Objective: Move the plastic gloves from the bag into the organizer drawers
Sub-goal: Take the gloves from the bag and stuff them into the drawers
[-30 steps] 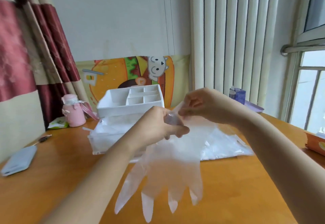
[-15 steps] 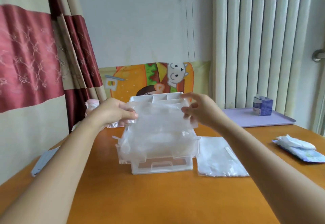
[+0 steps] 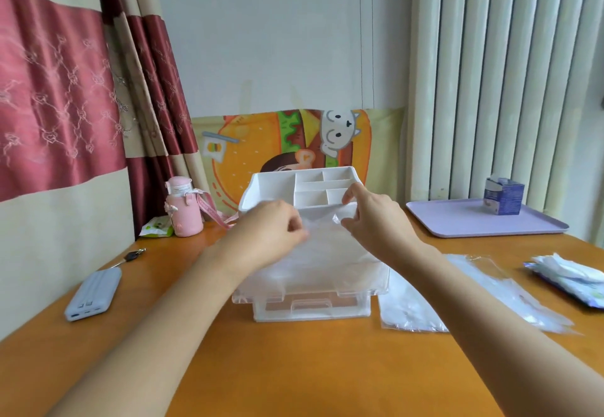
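Pinching plastic glove [image 3: 327,253] with left hand [image 3: 273,235] and right hand [image 3: 376,222], fingers clamped on its top edge, above open organizer drawer [image 3: 248,297], frame centre; possibly several layers, blurry.

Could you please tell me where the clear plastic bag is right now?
In the head view, the clear plastic bag lies flat on the table just right of the organizer, between it and the wipes pack, nearer than the lilac tray.

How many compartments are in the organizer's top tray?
6 compartments: one large on the left, two at the back, one long in the middle, two in front; the right hand partly covers one.
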A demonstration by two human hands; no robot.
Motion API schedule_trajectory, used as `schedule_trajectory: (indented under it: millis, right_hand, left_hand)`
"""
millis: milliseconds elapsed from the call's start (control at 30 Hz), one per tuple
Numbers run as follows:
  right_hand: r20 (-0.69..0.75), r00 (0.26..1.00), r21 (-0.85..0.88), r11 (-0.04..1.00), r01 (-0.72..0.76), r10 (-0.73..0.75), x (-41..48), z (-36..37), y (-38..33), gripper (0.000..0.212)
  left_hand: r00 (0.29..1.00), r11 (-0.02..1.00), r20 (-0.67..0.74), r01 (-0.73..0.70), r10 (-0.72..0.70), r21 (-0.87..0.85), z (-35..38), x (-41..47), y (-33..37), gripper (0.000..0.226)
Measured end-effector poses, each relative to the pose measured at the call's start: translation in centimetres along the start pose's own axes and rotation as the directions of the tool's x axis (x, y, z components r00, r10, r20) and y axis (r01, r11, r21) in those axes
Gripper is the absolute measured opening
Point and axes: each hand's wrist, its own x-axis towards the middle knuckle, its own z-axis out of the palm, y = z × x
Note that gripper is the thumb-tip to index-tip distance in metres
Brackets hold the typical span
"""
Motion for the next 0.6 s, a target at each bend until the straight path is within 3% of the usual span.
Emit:
schedule_trajectory:
  millis: [100,233,300,400,467,600]
  right_hand:
    - [0.035,0.999,0.011,1.000,-0.002,0.002,-0.4,-0.3,-0.3,0.031]
    - [0.065,0.998,0.077,0.997,0.004,-0.009,-0.6,-1.1,-0.3,0.027]
    - [0.076,0.997,0.069,0.998,0.003,-0.008,-0.6,-1.3,-0.3,0.025]
    - [0.096,0.995,0.041,0.999,-0.004,0.000,-0.4,-1.3,-0.5,0.024]
    - [0.110,0.994,0.037,0.999,-0.021,0.017,-0.1,-1.0,-0.7,0.023]
    - [0.043,0.998,-0.079,0.996,-0.037,0.041,0.0,-0.8,-0.5,0.022]
  left_hand:
    - [0.968,0.994,0.235,0.074,-0.090,0.075,1.0,0.8,-0.2,0.042]
    - [0.961,0.993,0.257,0.082,-0.102,0.088,1.1,1.2,-0.7,0.059]
    - [0.990,0.992,0.113,0.066,-0.079,0.111,0.9,0.6,-0.4,0.051]
    - [0.990,0.998,-0.143,-0.006,0.015,0.066,0.2,0.0,0.3,0.013]
    - [0.994,0.999,-0.099,-0.051,0.052,0.018,-0.1,0.1,0.5,0.009]
    - [0.990,0.999,0.134,-0.037,0.040,-0.025,1.1,1.1,-0.5,0.017]
